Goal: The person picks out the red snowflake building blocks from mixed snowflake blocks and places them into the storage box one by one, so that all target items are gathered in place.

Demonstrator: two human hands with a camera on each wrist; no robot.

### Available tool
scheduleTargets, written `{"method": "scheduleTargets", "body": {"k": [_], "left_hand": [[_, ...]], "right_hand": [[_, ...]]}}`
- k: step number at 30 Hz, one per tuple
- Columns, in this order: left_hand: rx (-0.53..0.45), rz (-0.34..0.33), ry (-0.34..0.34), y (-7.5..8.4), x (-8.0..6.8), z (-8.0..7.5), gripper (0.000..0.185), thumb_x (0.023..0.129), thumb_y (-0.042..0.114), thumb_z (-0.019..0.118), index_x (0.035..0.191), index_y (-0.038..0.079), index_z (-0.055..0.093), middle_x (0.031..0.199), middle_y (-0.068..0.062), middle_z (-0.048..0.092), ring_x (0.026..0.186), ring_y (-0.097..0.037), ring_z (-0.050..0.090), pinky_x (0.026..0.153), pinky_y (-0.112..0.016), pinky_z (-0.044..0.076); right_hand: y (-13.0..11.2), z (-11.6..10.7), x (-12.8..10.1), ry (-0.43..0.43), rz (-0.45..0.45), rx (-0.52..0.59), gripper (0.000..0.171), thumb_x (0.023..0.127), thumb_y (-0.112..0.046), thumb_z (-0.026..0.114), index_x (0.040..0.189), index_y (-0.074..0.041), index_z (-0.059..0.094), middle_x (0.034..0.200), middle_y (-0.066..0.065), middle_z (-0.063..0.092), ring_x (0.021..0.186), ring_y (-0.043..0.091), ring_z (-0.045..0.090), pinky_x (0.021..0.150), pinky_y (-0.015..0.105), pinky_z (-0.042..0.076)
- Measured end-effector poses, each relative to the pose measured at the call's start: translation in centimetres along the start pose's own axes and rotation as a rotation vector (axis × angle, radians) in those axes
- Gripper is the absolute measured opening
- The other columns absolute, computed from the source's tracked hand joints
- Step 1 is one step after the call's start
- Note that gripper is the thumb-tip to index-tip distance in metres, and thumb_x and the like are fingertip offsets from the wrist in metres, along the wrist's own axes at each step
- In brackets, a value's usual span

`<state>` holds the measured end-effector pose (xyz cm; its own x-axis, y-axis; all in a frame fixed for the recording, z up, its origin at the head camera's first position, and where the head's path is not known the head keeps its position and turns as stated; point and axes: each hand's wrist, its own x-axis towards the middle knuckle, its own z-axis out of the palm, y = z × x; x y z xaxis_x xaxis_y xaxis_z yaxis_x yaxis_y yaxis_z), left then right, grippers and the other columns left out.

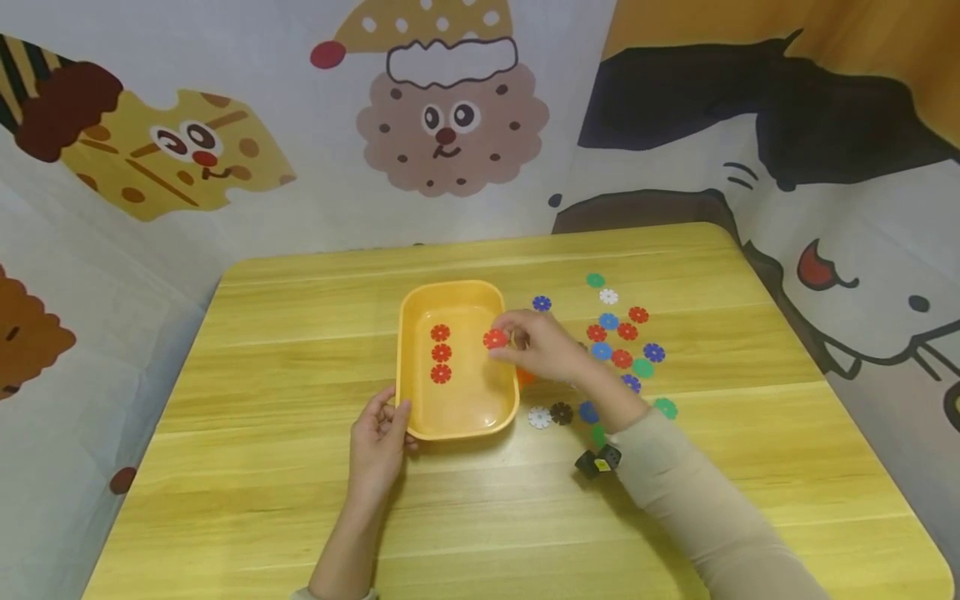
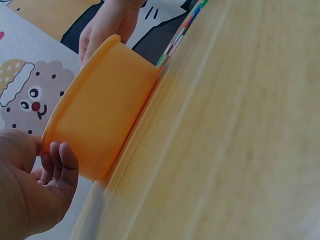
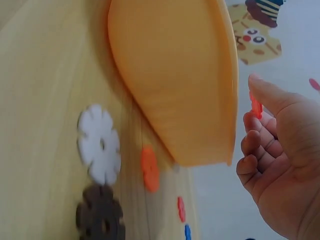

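A yellow-orange plastic tray (image 1: 474,410) stands on the table with three red snowflake discs (image 1: 441,353) in a column on its left side. My left hand (image 1: 377,446) grips the tray's rim at the near left corner, thumb at the edge; in the left wrist view its other fingers curl against the outer wall (image 2: 100,110). Over the tray's right side, my right hand (image 1: 543,343) pinches another red snowflake disc (image 1: 494,339) between thumb and fingers. The right wrist view shows that disc (image 3: 256,105) edge-on, above the level of the rim.
Right of the tray lie several loose snowflake discs in blue, red, green and white, with a white disc (image 1: 539,417) and a dark brown disc (image 1: 562,413) close to its corner. An orange disc (image 3: 150,168) lies beside the tray. A black wrist device (image 1: 598,461) sits at the right cuff.
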<state>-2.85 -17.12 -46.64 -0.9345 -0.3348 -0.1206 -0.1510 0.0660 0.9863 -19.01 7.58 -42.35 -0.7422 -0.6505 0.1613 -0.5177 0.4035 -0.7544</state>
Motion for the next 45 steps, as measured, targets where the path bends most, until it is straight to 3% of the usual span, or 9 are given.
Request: {"method": "scheduleTargets", "body": {"k": [7, 13, 22, 28, 37, 45], "left_hand": [[-0.002, 0.001, 0.003, 0.1, 0.0, 0.1, 0.04, 0.103, 0.011, 0.061, 0.14, -0.002, 0.052, 0.089, -0.021, 0.058, 0.059, -0.011, 0.059, 0.053, -0.026, 0.06], [-0.006, 0.001, -0.003, 0.0, 0.0, 0.0, 0.04, 0.103, 0.012, 0.06, 0.14, -0.001, 0.052, 0.089, -0.02, 0.058, 0.06, -0.011, 0.059, 0.054, -0.025, 0.06], [-0.016, 0.005, -0.009, 0.0, 0.0, 0.0, 0.039, 0.103, 0.012, 0.06, 0.139, -0.001, 0.053, 0.088, -0.022, 0.058, 0.06, -0.011, 0.059, 0.054, -0.025, 0.06], [-0.016, 0.004, -0.008, 0.0, 0.1, 0.0, 0.038, 0.103, 0.012, 0.061, 0.139, -0.001, 0.054, 0.089, -0.024, 0.058, 0.06, -0.011, 0.059, 0.054, -0.026, 0.06], [-0.028, -0.004, -0.014, 0.0, 0.1, 0.0, 0.038, 0.103, 0.011, 0.06, 0.139, 0.0, 0.054, 0.09, -0.025, 0.058, 0.06, -0.011, 0.059, 0.054, -0.026, 0.061], [-0.02, -0.01, -0.006, 0.2, 0.0, 0.0, 0.038, 0.103, 0.01, 0.06, 0.139, 0.0, 0.054, 0.089, -0.023, 0.058, 0.06, -0.011, 0.059, 0.054, -0.026, 0.061]], "right_hand": [[-1.2, 1.0, 0.7, -0.023, -0.035, -0.012, 0.036, 0.089, -0.023, 0.08, 0.117, -0.004, 0.068, 0.095, 0.002, 0.066, 0.064, 0.013, 0.054, 0.059, 0.025, 0.052], [-2.1, 1.9, 1.0, -0.064, -0.019, -0.042, 0.038, 0.09, -0.028, 0.079, 0.119, -0.007, 0.067, 0.1, 0.0, 0.066, 0.072, 0.011, 0.056, 0.066, 0.026, 0.054], [-3.2, 3.5, 1.4, -0.111, -0.071, -0.064, 0.046, 0.089, -0.031, 0.08, 0.123, -0.004, 0.066, 0.103, 0.001, 0.068, 0.07, 0.009, 0.055, 0.068, 0.023, 0.054], [-3.4, 4.7, 2.2, -0.162, -0.076, -0.109, 0.042, 0.089, -0.029, 0.08, 0.12, -0.004, 0.068, 0.099, 0.001, 0.068, 0.064, 0.009, 0.053, 0.059, 0.022, 0.052], [-3.8, 5.6, 3.0, -0.26, -0.02, -0.232, 0.034, 0.089, -0.027, 0.081, 0.116, -0.009, 0.07, 0.098, -0.004, 0.068, 0.086, 0.016, 0.064, 0.08, 0.025, 0.055], [-4.1, 6.4, 3.6, -0.34, 0.01, -0.308, 0.026, 0.088, -0.032, 0.082, 0.1, -0.013, 0.07, 0.083, -0.007, 0.061, 0.077, 0.012, 0.057, 0.07, 0.025, 0.052]]}}
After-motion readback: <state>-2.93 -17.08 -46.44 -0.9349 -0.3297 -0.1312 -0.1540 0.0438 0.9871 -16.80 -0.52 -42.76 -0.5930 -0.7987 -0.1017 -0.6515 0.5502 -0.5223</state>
